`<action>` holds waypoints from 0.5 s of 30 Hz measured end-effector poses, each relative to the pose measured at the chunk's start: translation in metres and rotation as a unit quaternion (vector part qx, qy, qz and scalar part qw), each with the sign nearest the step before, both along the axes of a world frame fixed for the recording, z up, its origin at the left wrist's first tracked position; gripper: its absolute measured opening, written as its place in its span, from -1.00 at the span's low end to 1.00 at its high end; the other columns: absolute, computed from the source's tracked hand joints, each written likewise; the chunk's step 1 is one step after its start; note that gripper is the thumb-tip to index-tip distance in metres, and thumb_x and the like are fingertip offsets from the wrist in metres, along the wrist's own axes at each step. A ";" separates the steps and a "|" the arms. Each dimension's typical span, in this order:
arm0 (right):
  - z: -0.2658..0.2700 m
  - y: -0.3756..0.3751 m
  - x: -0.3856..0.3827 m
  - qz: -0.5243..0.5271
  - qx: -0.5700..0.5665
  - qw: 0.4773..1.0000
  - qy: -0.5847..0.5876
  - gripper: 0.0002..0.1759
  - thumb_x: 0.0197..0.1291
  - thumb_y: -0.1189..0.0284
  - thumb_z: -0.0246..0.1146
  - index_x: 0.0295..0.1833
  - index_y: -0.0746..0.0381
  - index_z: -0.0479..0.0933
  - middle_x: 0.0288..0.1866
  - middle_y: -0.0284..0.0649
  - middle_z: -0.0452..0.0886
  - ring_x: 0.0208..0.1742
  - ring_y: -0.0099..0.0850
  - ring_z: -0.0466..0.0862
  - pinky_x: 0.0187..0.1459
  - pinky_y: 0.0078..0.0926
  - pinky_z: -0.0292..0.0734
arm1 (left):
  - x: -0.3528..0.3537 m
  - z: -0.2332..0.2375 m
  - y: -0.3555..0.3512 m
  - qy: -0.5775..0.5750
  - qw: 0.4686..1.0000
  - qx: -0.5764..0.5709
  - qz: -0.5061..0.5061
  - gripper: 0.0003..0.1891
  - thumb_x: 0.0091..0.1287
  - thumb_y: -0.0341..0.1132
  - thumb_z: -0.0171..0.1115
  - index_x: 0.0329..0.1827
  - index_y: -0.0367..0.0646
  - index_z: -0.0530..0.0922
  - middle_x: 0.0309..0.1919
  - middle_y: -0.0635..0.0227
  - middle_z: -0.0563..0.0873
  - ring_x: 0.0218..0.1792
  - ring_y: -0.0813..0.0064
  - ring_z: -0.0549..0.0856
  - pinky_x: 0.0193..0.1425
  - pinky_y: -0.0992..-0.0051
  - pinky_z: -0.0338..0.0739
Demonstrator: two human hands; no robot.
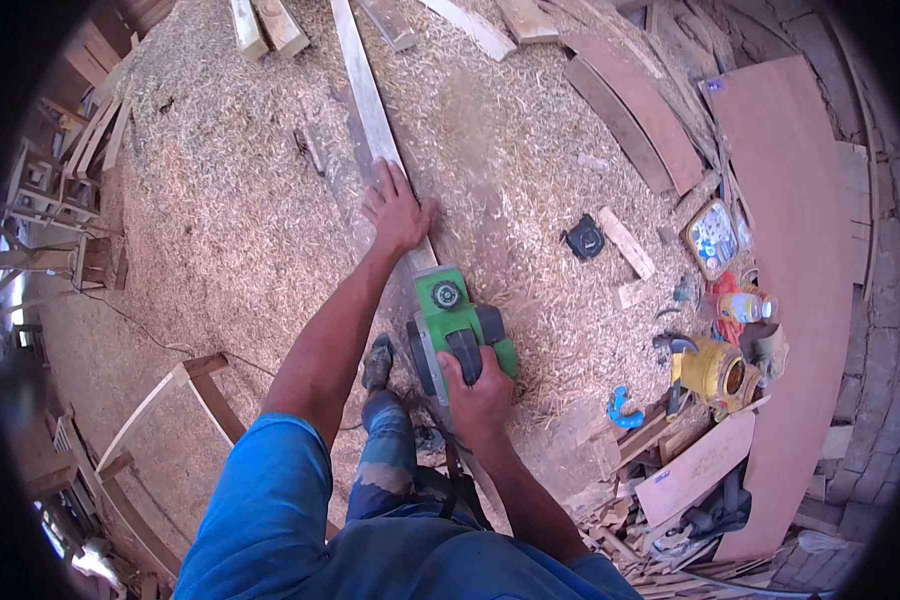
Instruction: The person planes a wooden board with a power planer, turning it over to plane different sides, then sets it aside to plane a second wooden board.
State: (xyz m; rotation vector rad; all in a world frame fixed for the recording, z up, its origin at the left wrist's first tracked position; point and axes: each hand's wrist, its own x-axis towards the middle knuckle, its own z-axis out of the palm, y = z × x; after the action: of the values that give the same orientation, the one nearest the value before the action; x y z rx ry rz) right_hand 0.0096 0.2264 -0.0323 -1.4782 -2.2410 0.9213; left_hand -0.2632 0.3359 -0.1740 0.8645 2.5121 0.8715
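Note:
A green electric planer (pixel 457 322) with a black knob and black handle rests over the near end of a long, narrow wooden board (pixel 367 105). My right hand (pixel 482 398) is wrapped round the planer's rear handle. Ahead of the planer, my left hand (pixel 400 212) lies on the board with its fingers spread, holding nothing. The board runs away from me to the top of the view. The planer's underside is hidden.
Wood shavings (pixel 250 190) cover the floor. To the right lie a black round-cornered object (pixel 583 238), a yellow power tool (pixel 708 368), a clear bottle (pixel 746 307) and a large brown panel (pixel 795 230). A wooden frame (pixel 150 410) stands at left, near a thin cord.

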 end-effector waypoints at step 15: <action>-0.001 0.038 -0.079 -0.003 0.030 1.000 -0.004 -0.34 0.37 -0.16 0.45 -0.04 0.31 0.64 -0.30 0.17 0.76 -0.23 0.25 0.79 -0.17 0.14 0.65 | -0.050 0.009 -0.014 -0.306 0.945 0.092 -0.078 0.24 0.45 0.71 -0.38 0.86 -0.11 -0.40 0.84 0.16 -0.52 0.83 -0.01 -0.37 0.83 -0.11 -0.37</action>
State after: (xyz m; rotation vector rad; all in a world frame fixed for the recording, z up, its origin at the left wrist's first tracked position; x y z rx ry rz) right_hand -0.0697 0.2646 -0.0329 -1.4642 -2.2483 0.8416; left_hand -0.3130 0.3218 -0.1650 0.6954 1.8263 1.1255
